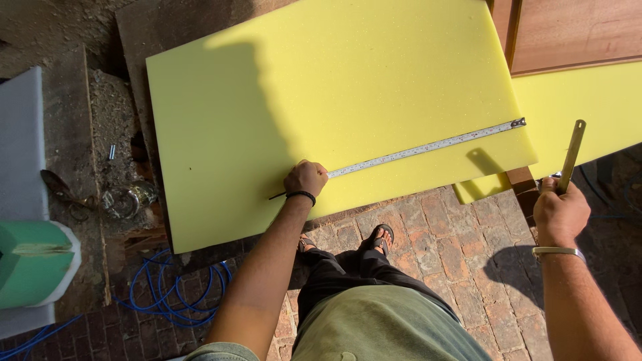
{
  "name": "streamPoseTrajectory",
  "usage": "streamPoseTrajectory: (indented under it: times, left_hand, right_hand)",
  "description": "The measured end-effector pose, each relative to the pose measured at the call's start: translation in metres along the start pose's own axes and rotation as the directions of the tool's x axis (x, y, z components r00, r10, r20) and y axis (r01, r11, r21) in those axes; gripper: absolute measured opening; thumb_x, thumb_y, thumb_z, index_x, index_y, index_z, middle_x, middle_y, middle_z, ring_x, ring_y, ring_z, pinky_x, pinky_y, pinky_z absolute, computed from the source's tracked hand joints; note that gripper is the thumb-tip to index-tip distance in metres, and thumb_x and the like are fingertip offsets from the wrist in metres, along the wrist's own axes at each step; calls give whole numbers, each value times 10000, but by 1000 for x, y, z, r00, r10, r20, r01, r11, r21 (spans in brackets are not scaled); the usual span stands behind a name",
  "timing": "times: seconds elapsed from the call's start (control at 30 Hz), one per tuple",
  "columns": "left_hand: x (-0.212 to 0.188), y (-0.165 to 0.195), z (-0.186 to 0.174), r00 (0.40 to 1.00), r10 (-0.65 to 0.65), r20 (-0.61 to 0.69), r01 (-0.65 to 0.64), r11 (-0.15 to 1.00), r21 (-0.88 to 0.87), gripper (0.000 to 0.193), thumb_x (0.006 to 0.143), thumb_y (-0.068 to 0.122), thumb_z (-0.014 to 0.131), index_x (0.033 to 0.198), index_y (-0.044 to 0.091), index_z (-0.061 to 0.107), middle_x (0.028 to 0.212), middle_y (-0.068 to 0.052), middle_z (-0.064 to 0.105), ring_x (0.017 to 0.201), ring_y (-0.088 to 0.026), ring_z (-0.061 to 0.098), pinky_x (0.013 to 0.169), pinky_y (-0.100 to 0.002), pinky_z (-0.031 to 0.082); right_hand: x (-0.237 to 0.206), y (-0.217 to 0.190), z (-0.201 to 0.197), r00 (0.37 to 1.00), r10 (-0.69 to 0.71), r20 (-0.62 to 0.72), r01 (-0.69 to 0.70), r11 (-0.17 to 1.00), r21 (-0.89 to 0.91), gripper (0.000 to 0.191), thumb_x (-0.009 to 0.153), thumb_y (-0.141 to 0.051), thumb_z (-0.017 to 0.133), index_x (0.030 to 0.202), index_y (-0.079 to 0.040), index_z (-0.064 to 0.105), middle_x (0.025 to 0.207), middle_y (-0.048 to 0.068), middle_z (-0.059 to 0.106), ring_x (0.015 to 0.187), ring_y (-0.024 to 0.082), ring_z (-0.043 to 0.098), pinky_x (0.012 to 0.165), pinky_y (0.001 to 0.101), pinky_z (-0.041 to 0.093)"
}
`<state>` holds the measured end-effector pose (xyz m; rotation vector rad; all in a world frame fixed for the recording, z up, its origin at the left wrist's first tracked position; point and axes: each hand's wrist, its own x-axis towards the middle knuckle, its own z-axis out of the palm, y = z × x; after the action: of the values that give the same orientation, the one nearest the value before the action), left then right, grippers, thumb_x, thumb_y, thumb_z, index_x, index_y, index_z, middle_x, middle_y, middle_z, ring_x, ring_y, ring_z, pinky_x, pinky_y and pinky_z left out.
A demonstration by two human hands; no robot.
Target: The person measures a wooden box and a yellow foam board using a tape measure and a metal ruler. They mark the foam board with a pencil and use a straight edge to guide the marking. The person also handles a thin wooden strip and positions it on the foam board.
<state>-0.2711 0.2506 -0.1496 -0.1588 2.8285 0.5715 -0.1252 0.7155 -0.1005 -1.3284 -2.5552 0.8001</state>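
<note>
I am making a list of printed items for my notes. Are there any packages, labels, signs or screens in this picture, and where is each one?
No packages, labels, signs or screens are in view.
Measuring tape: the only marked thing, a thin pale strip with fine markings, lying across the yellow foam sheet from the left hand to the sheet's right edge.

At nine o'clock from my view I see a green and white foam block (30, 264), with a grey slab (19, 144) just above it. Blue hose (170, 294) loops over the brick floor (461, 257) at about seven o'clock. A brown wooden panel (575, 30) fills the corner at one o'clock. Small metal scraps (124, 199) lie in the dirt at nine o'clock.
</note>
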Motion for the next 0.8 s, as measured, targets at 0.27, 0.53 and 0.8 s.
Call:
streamPoseTrajectory:
  times: [0.27,0.53,0.8]
  left_hand:
    - [1,16,-11,985,-107,132,102,994,41,91,869,242,753,889,284,831,973,3,780,863,-224,751,782,-394,616]
    - [9,18,-29,950,-187,252,183,982,39,102,875,242,753,906,292,837,959,43,796,873,-174,751,807,-360,615]
    - [16,14,-24,950,-192,248,177,981,83,117,863,280,730,913,302,834,957,-3,791,885,-228,755,806,-394,624]
  right_hand:
    - [25,4,-1,936,88,341,-113,992,55,358,1026,-450,709,1174,-125,724,1077,143,733,983,285,699,886,447,528]
    - [45,28,-39,997,-69,-44,63,992,-110,325,1075,-439,807,1132,-119,799,914,85,739,762,252,678,675,413,508]
    - [55,69,-68,999,-53,-3,53,994,91,287,1096,-329,762,1106,-42,755,938,103,729,791,216,676,693,368,520]
